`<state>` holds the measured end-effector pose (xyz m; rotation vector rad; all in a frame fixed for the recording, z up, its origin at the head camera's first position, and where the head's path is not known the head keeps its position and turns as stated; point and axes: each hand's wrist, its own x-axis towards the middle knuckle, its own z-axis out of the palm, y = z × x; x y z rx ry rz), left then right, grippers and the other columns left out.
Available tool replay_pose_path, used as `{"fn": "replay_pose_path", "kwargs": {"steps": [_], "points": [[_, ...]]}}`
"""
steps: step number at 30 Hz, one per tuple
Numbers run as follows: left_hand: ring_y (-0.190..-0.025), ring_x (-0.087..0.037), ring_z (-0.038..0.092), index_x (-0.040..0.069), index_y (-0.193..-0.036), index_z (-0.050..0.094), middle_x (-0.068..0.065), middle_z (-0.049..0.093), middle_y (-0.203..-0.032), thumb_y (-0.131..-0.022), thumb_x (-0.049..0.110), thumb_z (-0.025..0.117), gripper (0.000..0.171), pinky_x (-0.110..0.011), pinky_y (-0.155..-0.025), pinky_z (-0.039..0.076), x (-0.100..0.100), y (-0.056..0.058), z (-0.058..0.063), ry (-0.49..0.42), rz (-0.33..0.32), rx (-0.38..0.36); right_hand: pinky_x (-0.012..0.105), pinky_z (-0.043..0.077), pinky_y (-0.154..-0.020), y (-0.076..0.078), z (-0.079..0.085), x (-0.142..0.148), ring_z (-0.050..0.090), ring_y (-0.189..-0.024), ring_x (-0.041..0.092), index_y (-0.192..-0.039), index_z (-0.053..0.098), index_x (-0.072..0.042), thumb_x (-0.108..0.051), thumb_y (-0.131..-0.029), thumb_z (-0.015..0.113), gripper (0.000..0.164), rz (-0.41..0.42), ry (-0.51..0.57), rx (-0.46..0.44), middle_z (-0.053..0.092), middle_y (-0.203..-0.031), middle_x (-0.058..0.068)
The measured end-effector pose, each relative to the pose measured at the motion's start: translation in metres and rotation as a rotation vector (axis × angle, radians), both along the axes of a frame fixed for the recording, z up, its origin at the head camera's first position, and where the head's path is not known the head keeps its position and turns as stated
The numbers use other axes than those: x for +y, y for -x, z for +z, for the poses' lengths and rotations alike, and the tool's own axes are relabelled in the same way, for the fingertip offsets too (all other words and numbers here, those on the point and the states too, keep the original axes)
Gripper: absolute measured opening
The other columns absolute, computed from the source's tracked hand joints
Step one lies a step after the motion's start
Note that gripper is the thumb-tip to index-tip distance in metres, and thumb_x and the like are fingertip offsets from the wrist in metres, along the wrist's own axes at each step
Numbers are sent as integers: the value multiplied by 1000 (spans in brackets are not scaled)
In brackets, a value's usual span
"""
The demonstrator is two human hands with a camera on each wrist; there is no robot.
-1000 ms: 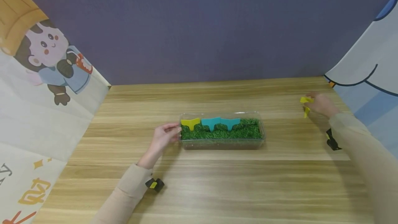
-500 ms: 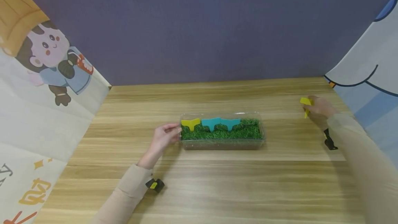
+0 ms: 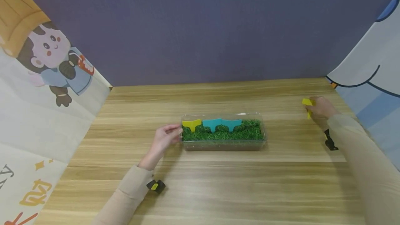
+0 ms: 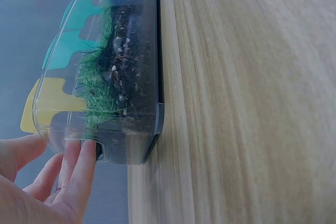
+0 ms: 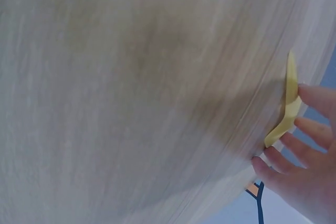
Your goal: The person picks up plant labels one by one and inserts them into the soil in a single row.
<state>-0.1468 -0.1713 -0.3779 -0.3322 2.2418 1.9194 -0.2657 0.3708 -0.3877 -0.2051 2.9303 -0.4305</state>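
Note:
A clear plastic planter box [image 3: 223,146] holds brown soil under green artificial grass [image 3: 229,134]. Stuck upright in the grass are a yellow T-shaped plant label [image 3: 192,124] at the left and two teal plant labels [image 3: 212,123] beside it. My left hand [image 3: 163,136] touches the box's left end, its extended fingers [image 4: 79,174] against the end wall. At the far right of the table, my right hand [image 3: 322,106] pinches another yellow plant label [image 5: 290,103] between thumb and fingers, close over the wood, stem toward me.
The wooden table [image 3: 218,186] ends at a dark blue-grey panel [image 3: 203,27] behind. Cartoon-printed sheets stand at the left [image 3: 31,121] and right. A small black device [image 3: 156,185] sits at my left wrist, another [image 3: 330,141] at my right.
My right hand and forearm have shifted slightly left, and the fingers have drawn in around the yellow plant label. My left hand and the box stay put.

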Motion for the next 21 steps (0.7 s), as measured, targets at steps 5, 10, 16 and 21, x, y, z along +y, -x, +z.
{"fn": "replay_pose_path", "kwargs": {"steps": [5, 10, 16, 21], "points": [[-90, -29, 59, -1, -113, 55, -19, 58, -109, -82, 7, 60, 33, -34, -78, 53, 0, 0, 0, -3, 2, -4, 62, 32, -91, -1, 1, -1, 36, -103, 56, -113, 34, 28, -10, -84, 48, 50, -7, -21, 19, 36, -113, 44], [-90, -29, 59, 0, -113, 56, -19, 58, -109, -82, 7, 61, 33, -35, -79, 53, 0, 0, 0, -6, 5, -9, 62, 31, -91, 0, 0, -1, 36, -104, 56, -112, 37, 28, -7, -82, 48, 48, 6, -25, 37, 37, -112, 43], [-92, -30, 58, 0, -113, 56, -18, 59, -109, -81, 7, 61, 33, -32, -77, 54, 0, 0, 1, -3, 7, -8, 61, 34, -88, 0, 0, 0, 40, -100, 54, -109, 40, 27, -6, -82, 49, 44, -3, -12, 12, 41, -110, 43], [-89, -29, 59, 0, -113, 56, -19, 58, -109, -81, 7, 61, 33, -30, -75, 54, 0, 0, 0, 2, 8, -7, 54, 44, -74, 1, 2, 0, 51, -81, 44, -99, 49, 26, -5, -80, 53, 36, 1, 1, 28, 51, -97, 40]]}}
